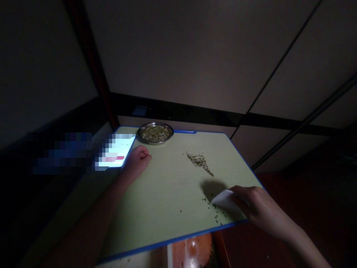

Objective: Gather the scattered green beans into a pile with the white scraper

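My right hand (260,210) is closed on a white card or piece of paper (224,199), held edge-down on the pale green table (167,193) near its front right corner. Scattered small green beans (213,212) lie around the card. A larger heap of beans (199,162) lies farther back on the table. My left hand (136,162) rests on the table as a loose fist, holding nothing I can see, next to a lit phone (115,152). A round metal dish (155,133) filled with the same beans sits at the table's far edge.
The table has a blue rim (173,240). The room is dim, with pale wall panels behind and a dark floor to the right. An orange object (192,253) shows below the table's front edge.
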`<control>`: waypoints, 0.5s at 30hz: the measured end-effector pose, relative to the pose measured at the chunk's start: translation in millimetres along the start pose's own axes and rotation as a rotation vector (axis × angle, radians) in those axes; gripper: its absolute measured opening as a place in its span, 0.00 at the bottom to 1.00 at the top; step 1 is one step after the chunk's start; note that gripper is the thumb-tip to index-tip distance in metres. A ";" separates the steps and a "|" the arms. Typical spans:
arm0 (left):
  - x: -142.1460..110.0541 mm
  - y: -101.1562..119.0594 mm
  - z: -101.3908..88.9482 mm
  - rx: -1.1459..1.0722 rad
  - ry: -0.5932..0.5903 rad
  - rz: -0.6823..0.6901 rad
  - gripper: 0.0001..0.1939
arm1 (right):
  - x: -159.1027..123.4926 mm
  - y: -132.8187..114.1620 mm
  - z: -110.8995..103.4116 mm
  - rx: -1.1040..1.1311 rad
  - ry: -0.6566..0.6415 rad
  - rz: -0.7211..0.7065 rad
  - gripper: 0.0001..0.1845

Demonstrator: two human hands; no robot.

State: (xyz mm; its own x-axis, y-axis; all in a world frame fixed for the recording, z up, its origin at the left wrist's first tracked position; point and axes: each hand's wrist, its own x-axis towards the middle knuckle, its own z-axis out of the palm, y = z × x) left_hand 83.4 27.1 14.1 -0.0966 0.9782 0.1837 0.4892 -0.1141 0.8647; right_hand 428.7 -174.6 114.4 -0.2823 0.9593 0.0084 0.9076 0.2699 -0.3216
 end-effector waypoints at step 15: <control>3.3 -6.0 0.7 0.035 0.002 0.006 0.07 | 8.8 -1.8 3.7 -0.014 0.018 0.012 0.14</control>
State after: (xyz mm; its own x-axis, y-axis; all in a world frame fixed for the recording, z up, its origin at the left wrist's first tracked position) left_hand 80.7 31.2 9.2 -0.0948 0.9772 0.1901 0.5198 -0.1143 0.8466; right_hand 423.5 -166.9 111.6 -0.2658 0.9638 0.0213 0.9153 0.2592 -0.3082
